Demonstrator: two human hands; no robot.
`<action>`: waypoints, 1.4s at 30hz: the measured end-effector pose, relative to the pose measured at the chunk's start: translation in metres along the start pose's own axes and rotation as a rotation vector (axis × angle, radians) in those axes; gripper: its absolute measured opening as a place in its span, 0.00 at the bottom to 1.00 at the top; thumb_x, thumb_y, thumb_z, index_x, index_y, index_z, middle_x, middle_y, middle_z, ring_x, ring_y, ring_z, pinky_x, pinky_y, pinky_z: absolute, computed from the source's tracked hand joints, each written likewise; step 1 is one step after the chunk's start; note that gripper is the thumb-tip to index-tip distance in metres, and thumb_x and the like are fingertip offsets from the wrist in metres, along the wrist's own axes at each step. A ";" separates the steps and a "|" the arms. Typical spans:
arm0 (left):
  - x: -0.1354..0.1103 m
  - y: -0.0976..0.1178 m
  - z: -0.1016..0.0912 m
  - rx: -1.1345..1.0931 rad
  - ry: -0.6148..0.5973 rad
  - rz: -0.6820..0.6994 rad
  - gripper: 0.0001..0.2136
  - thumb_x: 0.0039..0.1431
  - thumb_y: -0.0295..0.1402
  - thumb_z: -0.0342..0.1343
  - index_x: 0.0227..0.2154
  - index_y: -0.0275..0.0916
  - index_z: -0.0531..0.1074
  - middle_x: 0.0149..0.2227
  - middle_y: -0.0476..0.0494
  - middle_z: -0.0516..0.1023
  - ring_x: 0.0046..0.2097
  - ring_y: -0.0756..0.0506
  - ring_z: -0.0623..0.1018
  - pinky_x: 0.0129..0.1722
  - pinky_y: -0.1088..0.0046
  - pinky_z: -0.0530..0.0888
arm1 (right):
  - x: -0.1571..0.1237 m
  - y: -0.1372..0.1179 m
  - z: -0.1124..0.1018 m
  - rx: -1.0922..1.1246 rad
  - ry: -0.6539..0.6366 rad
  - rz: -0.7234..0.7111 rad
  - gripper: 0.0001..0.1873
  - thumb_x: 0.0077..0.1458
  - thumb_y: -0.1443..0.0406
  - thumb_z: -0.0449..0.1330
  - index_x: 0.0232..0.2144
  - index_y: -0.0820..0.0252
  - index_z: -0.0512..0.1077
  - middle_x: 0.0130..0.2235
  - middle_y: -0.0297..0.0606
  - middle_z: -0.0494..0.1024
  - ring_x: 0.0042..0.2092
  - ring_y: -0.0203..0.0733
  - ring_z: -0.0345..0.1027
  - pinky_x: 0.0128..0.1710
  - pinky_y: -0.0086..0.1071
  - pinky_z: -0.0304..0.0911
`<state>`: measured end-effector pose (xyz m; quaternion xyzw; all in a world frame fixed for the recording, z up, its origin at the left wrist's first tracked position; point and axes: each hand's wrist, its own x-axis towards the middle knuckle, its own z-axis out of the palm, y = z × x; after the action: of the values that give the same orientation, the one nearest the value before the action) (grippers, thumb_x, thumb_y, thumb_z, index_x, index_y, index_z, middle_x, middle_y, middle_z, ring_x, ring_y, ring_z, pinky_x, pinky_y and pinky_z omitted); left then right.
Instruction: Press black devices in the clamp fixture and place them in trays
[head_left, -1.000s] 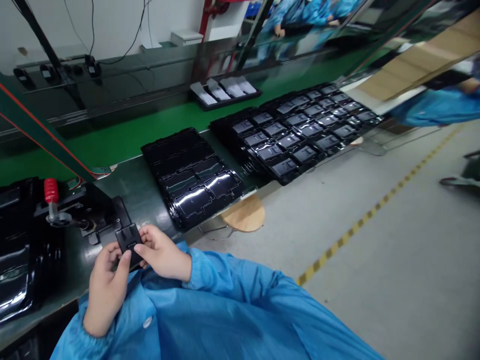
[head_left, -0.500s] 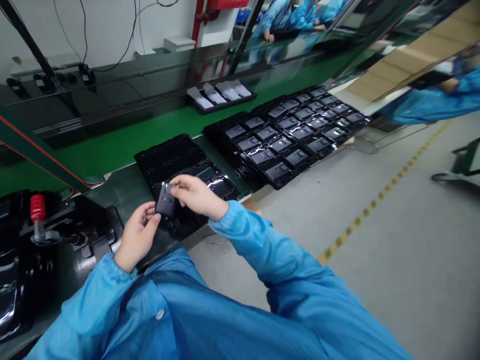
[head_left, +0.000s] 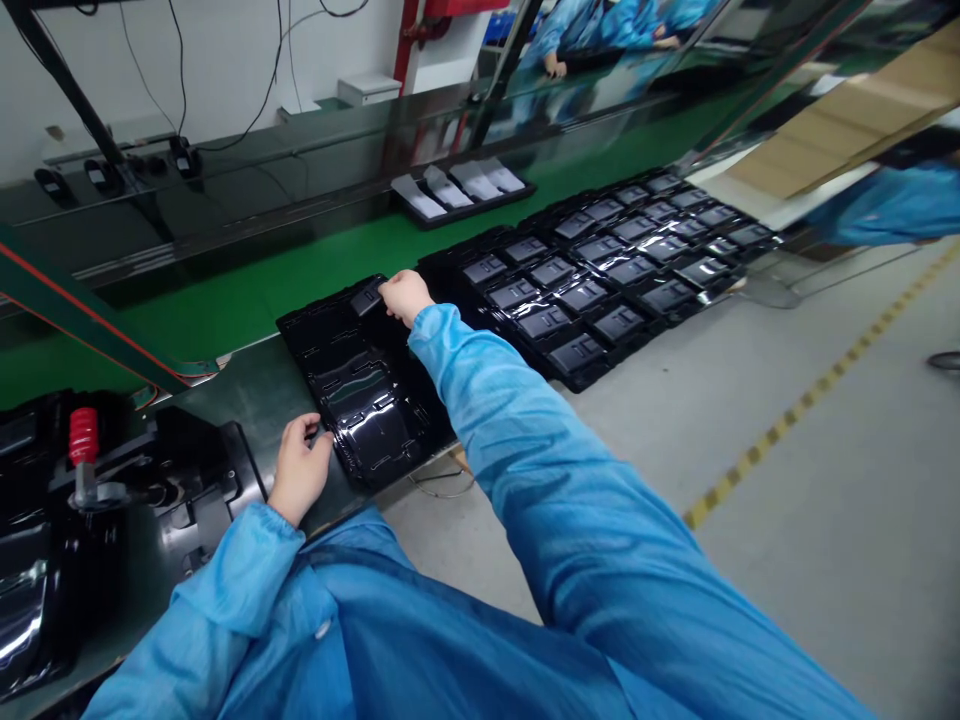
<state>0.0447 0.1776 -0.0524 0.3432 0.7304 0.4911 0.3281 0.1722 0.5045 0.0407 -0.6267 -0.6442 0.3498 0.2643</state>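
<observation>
My right hand (head_left: 406,296) is closed on the edge of a small black plastic housing (head_left: 367,298), at the far right corner of a shiny black blister tray (head_left: 322,345). Whether the housing rests in its pocket or is just above it, I cannot tell. My left hand (head_left: 301,465) is by the near left edge of that tray, fingers curved and apart, holding nothing. Left of it on the bench stands a clamp fixture with a red handle (head_left: 84,436). Further right, more black trays (head_left: 577,378) hold several similar housings (head_left: 577,352).
Beyond the trays runs a green conveyor belt (head_left: 247,300). A dark tray with white packets (head_left: 450,190) sits on it. At far left is a stack of black trays (head_left: 30,560). Cardboard (head_left: 840,130) lies at right, near a co-worker's blue sleeve (head_left: 892,205).
My right hand has carried the black housing away from my left hand to the tray's far corner. My left hand has let go of it and stays near the tray's edge.
</observation>
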 end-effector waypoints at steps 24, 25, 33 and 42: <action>0.031 0.005 0.052 -0.268 0.106 0.053 0.30 0.77 0.46 0.45 0.76 0.42 0.57 0.79 0.44 0.56 0.79 0.44 0.56 0.79 0.63 0.52 | -0.100 0.167 -0.084 0.494 -0.341 0.208 0.24 0.70 0.57 0.57 0.63 0.59 0.74 0.48 0.47 0.87 0.46 0.50 0.84 0.51 0.45 0.79; 0.030 0.006 0.053 -0.277 0.117 0.042 0.30 0.77 0.47 0.45 0.76 0.41 0.57 0.79 0.44 0.56 0.79 0.44 0.56 0.79 0.64 0.52 | -0.103 0.169 -0.083 0.532 -0.346 0.231 0.24 0.70 0.57 0.58 0.63 0.59 0.74 0.48 0.47 0.87 0.45 0.50 0.84 0.50 0.45 0.80; 0.021 0.015 0.056 -0.303 0.149 0.013 0.31 0.77 0.47 0.43 0.76 0.40 0.56 0.79 0.45 0.56 0.79 0.43 0.56 0.78 0.64 0.55 | -0.100 0.167 -0.081 0.609 -0.295 0.306 0.24 0.66 0.51 0.66 0.56 0.60 0.79 0.44 0.47 0.88 0.41 0.53 0.85 0.51 0.47 0.81; 0.023 0.000 0.054 -0.287 0.151 0.117 0.29 0.77 0.44 0.43 0.76 0.40 0.58 0.79 0.45 0.56 0.79 0.44 0.56 0.79 0.63 0.49 | -0.083 0.167 -0.081 0.360 -0.309 0.081 0.25 0.69 0.50 0.61 0.56 0.61 0.79 0.50 0.50 0.86 0.47 0.51 0.84 0.55 0.47 0.78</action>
<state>0.0764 0.2235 -0.0722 0.2967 0.6543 0.6328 0.2887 0.3455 0.4270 -0.0317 -0.5341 -0.5785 0.5609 0.2557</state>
